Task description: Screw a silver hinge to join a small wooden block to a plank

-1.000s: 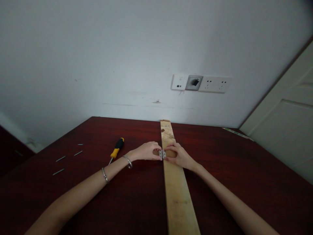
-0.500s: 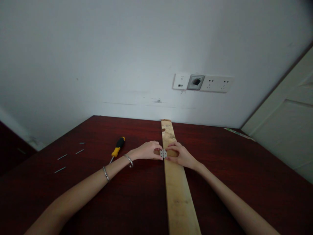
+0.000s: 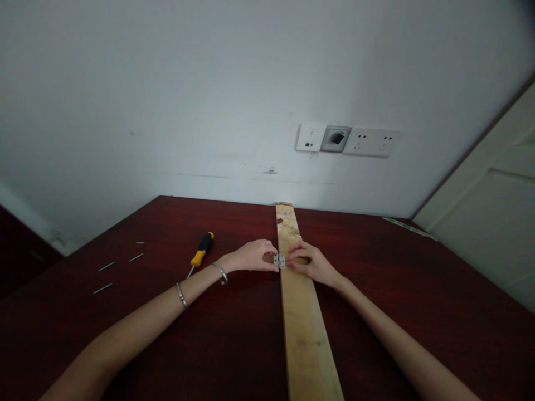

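A long pale wooden plank (image 3: 303,323) lies lengthwise on the dark red table (image 3: 209,345), reaching the wall. A small silver hinge (image 3: 279,261) sits at the plank's left edge. My left hand (image 3: 251,257) pinches the hinge's left leaf, fingers curled. My right hand (image 3: 311,262) rests on the plank and pinches the right leaf. Two bracelets ring my left forearm.
A yellow and black screwdriver (image 3: 199,254) lies left of my left hand. Several long screws (image 3: 106,267) are scattered near the table's left edge. Wall sockets (image 3: 349,140) sit above the plank's far end. A pale door (image 3: 489,217) stands at the right.
Both hands stay on the hinge. My right hand's fingers have closed in tighter on the hinge leaf. The view has shifted slightly.
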A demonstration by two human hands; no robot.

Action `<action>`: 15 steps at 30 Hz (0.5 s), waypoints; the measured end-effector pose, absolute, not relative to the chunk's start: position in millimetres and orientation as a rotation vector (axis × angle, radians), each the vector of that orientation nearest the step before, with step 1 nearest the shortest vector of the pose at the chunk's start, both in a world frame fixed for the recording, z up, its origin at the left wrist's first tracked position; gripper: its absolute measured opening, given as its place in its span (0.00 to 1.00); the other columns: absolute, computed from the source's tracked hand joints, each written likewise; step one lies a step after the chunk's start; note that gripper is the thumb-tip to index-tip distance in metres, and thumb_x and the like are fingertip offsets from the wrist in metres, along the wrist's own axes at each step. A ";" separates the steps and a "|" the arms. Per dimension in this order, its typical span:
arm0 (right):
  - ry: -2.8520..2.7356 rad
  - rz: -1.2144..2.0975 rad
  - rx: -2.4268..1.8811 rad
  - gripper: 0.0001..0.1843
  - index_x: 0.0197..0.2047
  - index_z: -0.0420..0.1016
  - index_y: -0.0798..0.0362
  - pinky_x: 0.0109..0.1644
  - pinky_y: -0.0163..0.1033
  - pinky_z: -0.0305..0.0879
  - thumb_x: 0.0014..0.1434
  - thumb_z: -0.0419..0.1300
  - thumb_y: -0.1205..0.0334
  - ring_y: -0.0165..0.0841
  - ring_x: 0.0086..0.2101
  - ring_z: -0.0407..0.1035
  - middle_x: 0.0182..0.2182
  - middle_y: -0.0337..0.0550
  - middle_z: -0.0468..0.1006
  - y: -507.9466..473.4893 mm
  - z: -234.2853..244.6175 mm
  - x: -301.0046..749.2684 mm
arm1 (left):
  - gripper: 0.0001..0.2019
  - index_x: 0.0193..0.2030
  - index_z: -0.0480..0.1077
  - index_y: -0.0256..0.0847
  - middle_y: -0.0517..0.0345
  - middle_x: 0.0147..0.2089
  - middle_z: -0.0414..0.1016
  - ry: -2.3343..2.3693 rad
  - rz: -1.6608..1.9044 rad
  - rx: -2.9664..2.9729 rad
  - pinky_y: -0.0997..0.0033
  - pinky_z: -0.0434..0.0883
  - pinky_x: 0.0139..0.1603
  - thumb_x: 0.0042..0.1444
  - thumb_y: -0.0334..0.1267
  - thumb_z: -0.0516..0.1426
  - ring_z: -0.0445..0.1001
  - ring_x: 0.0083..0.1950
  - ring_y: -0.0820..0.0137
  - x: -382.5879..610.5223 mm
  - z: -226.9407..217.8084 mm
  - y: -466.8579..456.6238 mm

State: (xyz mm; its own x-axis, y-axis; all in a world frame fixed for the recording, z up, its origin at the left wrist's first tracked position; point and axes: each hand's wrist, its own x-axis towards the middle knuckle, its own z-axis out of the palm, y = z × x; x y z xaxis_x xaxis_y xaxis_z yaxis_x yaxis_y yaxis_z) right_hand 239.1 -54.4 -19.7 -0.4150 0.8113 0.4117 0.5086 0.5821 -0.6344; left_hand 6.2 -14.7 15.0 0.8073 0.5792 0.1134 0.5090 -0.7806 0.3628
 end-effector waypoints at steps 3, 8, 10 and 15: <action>-2.114 0.527 -1.024 0.05 0.36 0.82 0.47 0.45 0.42 0.69 0.55 0.65 0.59 0.34 0.39 0.71 0.40 0.44 0.74 -53.5 -21.9 240.0 | 0.17 0.39 0.74 0.39 0.57 0.36 0.70 0.839 0.306 2.677 0.73 0.61 0.35 0.51 0.51 0.62 0.68 0.37 0.69 6.5 15.7 -15.4; -2.175 0.485 -1.001 0.09 0.41 0.82 0.43 0.48 0.44 0.69 0.57 0.63 0.56 0.36 0.43 0.71 0.41 0.44 0.75 -52.7 -25.8 241.0 | 0.17 0.40 0.74 0.39 0.55 0.38 0.71 0.837 0.308 2.695 0.72 0.62 0.38 0.52 0.51 0.61 0.69 0.40 0.67 6.6 14.5 -14.9; -2.186 0.461 -1.004 0.10 0.42 0.82 0.43 0.48 0.45 0.70 0.58 0.63 0.55 0.37 0.44 0.71 0.42 0.45 0.75 -52.5 -27.0 241.3 | 0.17 0.40 0.74 0.39 0.55 0.38 0.72 0.834 0.311 2.697 0.71 0.63 0.39 0.52 0.51 0.61 0.69 0.40 0.67 6.6 13.5 -14.3; -2.164 0.417 -1.052 0.13 0.45 0.81 0.43 0.49 0.45 0.70 0.56 0.65 0.55 0.37 0.43 0.71 0.42 0.45 0.75 -53.9 -27.9 238.7 | 0.17 0.42 0.74 0.39 0.54 0.39 0.72 0.831 0.316 2.703 0.70 0.63 0.39 0.52 0.50 0.61 0.70 0.40 0.67 6.6 12.1 -13.9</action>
